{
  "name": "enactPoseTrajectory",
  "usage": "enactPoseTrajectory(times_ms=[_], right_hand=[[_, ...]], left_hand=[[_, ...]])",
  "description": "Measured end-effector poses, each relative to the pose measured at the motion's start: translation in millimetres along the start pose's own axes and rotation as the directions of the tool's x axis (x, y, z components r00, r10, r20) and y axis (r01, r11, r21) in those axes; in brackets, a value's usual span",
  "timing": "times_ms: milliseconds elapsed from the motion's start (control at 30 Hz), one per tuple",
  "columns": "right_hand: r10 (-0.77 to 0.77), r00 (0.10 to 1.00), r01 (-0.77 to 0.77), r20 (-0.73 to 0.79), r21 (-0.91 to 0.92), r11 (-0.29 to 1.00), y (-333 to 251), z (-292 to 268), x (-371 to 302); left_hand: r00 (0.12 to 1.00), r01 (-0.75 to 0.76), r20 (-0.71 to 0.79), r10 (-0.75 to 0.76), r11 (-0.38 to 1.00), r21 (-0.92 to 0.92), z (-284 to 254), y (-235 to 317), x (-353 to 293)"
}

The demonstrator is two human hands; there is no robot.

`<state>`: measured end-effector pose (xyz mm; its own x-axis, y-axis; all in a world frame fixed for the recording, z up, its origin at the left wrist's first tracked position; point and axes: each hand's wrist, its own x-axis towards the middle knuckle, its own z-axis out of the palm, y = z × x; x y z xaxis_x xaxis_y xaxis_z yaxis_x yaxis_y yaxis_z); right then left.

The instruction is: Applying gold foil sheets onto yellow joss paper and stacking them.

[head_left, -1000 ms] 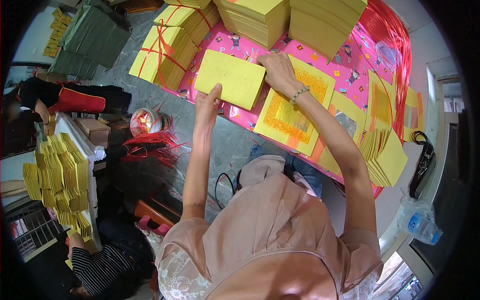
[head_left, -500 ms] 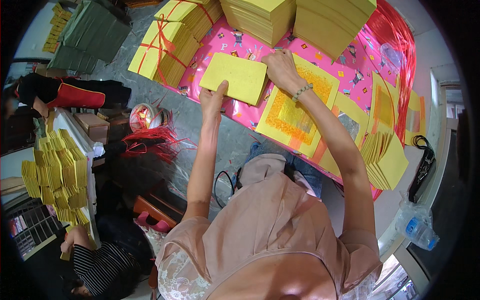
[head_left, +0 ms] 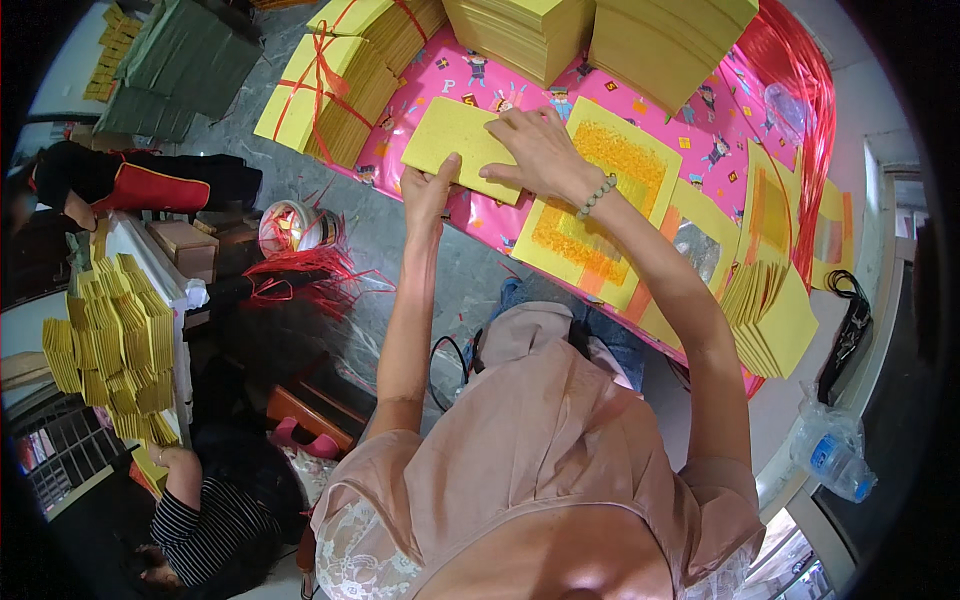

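Presently: yellow paper [head_left: 448, 132], one, long axis left-to-right; left hand [head_left: 427, 192] clamped on near edge, right hand [head_left: 542, 150] over right end (thumb, fingers apart).

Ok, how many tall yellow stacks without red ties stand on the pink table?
2: left stack beside the tied bundles, right stack next to it; others may be hidden.

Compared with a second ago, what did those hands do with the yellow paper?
The right hand let go of the far right corner of the yellow paper and moved left onto its top, fingers spread. The left hand stayed pinching the near edge, thumb on top. The sheet with the orange square and the red-tied stack stayed put.
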<state>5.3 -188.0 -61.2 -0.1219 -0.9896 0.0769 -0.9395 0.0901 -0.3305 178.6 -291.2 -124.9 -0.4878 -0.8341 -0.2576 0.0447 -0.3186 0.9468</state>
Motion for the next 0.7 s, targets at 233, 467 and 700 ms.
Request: enactPoseTrajectory(times_ms=[233,467,700], right_hand=[[0.043,0.991,-0.045,0.130,0.010,0.999,-4.7,-4.3,-3.4],[0.039,0.997,-0.038,0.070,-0.017,0.999,-4.5,4.0,-4.6],[0.101,0.985,-0.098,0.142,-0.032,0.995,-9.1,-1.2,-3.4]], left_hand=[[0.999,0.020,0.031,-0.021,0.999,0.050,1.9,6.8,-2.2],[0.999,0.031,0.026,-0.033,0.997,0.069,-0.5,3.0,2.1],[0.995,0.088,0.039,-0.092,0.991,0.101,0.1,9.6,2.3]])
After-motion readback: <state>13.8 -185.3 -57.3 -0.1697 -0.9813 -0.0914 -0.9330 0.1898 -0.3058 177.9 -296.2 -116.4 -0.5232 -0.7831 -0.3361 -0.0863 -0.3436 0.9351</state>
